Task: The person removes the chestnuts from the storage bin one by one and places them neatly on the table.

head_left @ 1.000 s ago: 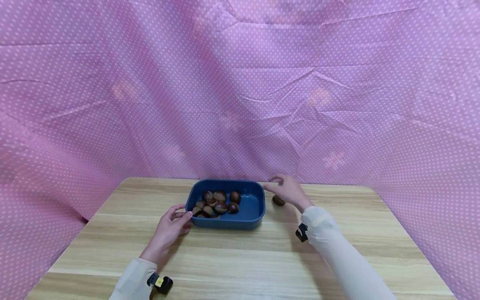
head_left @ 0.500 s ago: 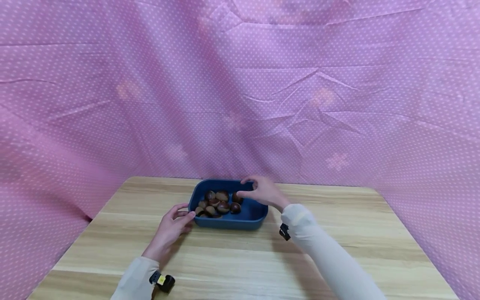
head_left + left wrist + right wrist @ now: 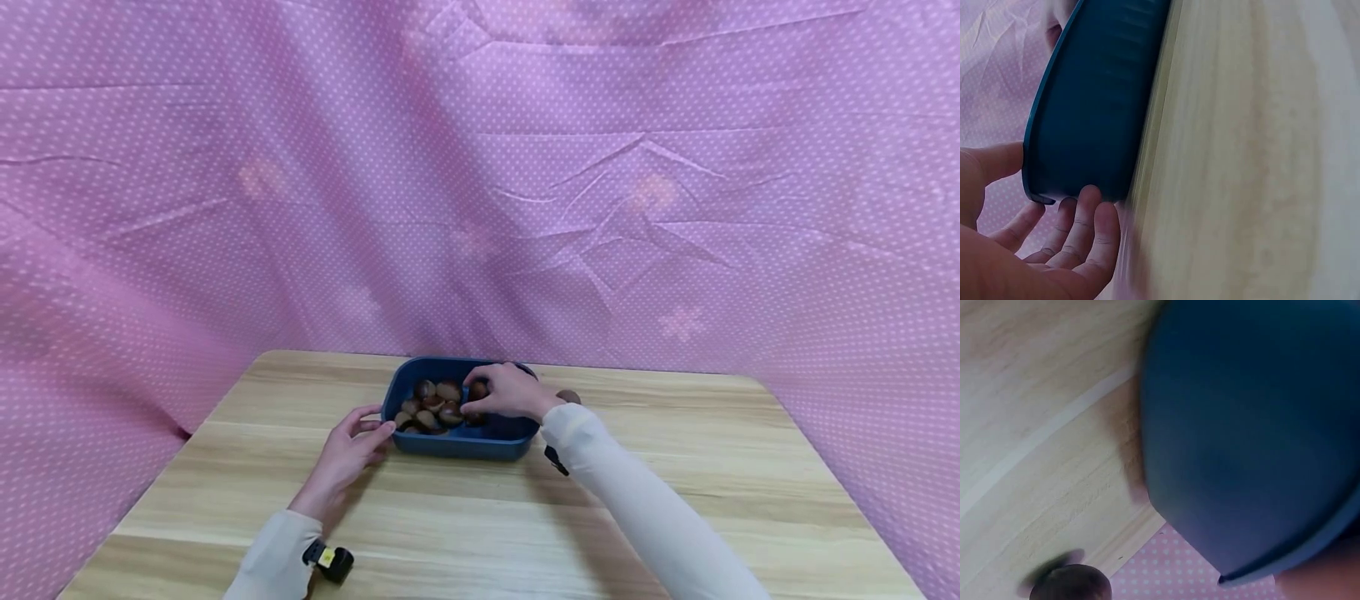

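Observation:
A dark blue rectangular box [image 3: 459, 448] stands on the table with several brown chestnuts [image 3: 450, 412] inside, mostly at its left. My left hand [image 3: 347, 457] rests at the box's left end, its thumb at the rim; in the left wrist view its relaxed fingers [image 3: 1088, 228] touch the end wall. Reaching over the box's right part, my right hand [image 3: 513, 392] has thumb and fingers on either side of a chestnut [image 3: 478, 389]. In the right wrist view the outer wall of the box hides most of that hand.
One loose chestnut [image 3: 568, 396] lies on the wooden table [image 3: 465, 533] just right of the box, partly behind the right wrist; the right wrist view shows this loose chestnut [image 3: 1070, 584] too. A pink dotted cloth [image 3: 480, 183] hangs behind the table.
My right hand has moved left from beside the loose chestnut into the box and lowered onto a chestnut there. The left hand has stayed at the box's end.

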Demonstrator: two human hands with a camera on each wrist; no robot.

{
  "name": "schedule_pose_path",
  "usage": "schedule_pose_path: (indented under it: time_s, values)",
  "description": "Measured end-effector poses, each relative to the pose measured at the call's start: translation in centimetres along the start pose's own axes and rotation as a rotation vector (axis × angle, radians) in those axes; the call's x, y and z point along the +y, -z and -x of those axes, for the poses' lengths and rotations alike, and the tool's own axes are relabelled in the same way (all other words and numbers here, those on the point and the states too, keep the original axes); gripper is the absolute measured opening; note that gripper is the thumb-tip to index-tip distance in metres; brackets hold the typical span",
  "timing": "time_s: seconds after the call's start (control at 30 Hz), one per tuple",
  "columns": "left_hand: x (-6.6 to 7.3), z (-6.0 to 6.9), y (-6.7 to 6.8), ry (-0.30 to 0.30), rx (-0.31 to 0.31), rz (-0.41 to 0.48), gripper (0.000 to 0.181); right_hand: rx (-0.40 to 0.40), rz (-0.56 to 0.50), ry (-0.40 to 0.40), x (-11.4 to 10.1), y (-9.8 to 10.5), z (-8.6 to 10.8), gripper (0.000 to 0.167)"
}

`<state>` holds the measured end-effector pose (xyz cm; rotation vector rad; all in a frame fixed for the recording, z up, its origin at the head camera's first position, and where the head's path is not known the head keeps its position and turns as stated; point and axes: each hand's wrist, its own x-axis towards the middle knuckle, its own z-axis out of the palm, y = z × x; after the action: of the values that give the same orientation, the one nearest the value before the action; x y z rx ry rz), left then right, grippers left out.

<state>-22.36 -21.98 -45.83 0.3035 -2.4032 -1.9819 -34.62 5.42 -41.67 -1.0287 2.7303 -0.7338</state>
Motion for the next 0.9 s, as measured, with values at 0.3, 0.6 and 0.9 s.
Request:
schedule_pose_path:
  time_s: [0.3,0.6,0.9]
  values:
    - [0.0,0.1,0.1,0.004,-0.008,-0.004,0.051,-0.036,-0.046,0.053,0.5,-1.2,-1.1,0.041]
    - [-0.1,0.1,0.1,0.007,-0.008,-0.001,0.051,-0.051,-0.055,0.009,1.2,-2.3,-1.7,0.04]
    - [-0.3,-0.1,0.2,0.005,-0.014,0.001,0.051,-0.071,-0.02,0.017,1.2,-2.9,-2.1,0.04]
